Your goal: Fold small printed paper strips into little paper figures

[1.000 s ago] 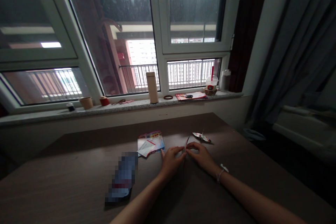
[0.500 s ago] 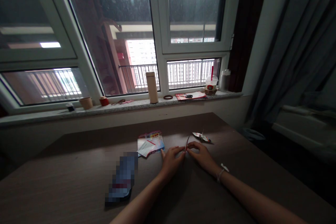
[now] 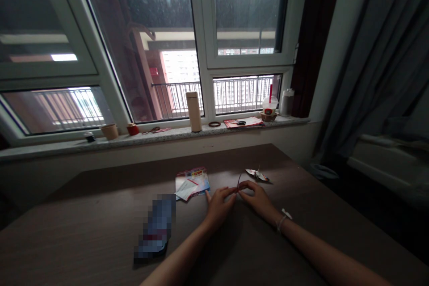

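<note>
My left hand (image 3: pixel 218 205) and my right hand (image 3: pixel 256 196) meet over the table, fingertips pinched together. Between them is a thin piece of folded paper (image 3: pixel 239 180), seen almost edge-on, its upper end sticking up above the fingers. The fingers hide its lower part. A folded paper figure (image 3: pixel 257 174) with pointed ends, much like an origami crane, lies just beyond my right hand. Left of my left hand lie printed paper sheets (image 3: pixel 202 184), with a smaller white piece (image 3: pixel 187 189) on top.
A blurred-out dark blue object (image 3: pixel 156 228) lies on the brown table (image 3: pixel 83 219), left of my left forearm. On the windowsill (image 3: pixel 167 136) behind stand a beige bottle (image 3: pixel 193 111), a drink cup (image 3: pixel 269 105) with a red straw, and scissors (image 3: pixel 240 122) on papers.
The paper between my fingertips has turned slightly and looks thinner, more edge-on. Both hands stay in nearly the same place.
</note>
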Motion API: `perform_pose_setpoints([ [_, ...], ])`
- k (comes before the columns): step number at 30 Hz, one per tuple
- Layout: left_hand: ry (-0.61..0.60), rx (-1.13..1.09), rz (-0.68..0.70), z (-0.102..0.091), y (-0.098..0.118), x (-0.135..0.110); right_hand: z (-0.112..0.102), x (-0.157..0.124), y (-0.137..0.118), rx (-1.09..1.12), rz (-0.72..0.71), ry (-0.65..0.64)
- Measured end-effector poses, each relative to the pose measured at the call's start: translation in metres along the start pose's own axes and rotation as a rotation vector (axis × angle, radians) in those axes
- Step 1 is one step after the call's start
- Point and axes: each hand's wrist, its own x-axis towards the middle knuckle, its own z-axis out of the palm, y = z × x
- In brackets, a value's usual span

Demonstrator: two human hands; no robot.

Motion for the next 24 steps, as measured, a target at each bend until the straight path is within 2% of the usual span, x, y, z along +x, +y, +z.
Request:
perform_pose_setpoints([
  [7,-0.009,0.015,-0.003,0.0003,-0.0021,0.0011,-0.0017,-0.0014,-0.0030,-0.014,0.024,-0.002],
  [16,-0.014,0.017,0.001,0.0004,-0.0009,0.0004,0.0001,-0.0012,0.0001,-0.029,-0.010,0.040],
  [24,0.004,-0.007,-0.019,-0.0010,0.0030,0.0002,0.0001,-0.0007,-0.0004,-0.029,-0.024,0.010],
])
